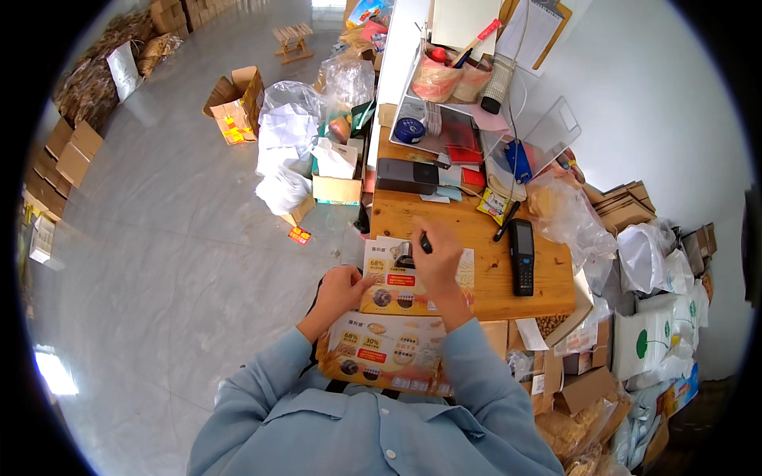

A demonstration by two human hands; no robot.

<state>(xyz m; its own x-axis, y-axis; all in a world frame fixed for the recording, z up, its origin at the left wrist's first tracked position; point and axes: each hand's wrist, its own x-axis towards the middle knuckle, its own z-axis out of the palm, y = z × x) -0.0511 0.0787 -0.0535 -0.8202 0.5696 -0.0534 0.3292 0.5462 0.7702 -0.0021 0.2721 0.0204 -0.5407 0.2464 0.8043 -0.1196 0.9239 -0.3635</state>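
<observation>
Blue sleeves are reaching up to a printed box (389,329) tilting off the wooden desk (476,238), orange and cream with food pictures. Left hand (343,287) is gripping its left edge; right hand (438,258) is pinching a black marker (425,242) above it.

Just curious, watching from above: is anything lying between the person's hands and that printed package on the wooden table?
Nothing visible. The left hand touches the printed package at its left edge, and the right hand, holding a small dark object, rests on top of it.
</observation>
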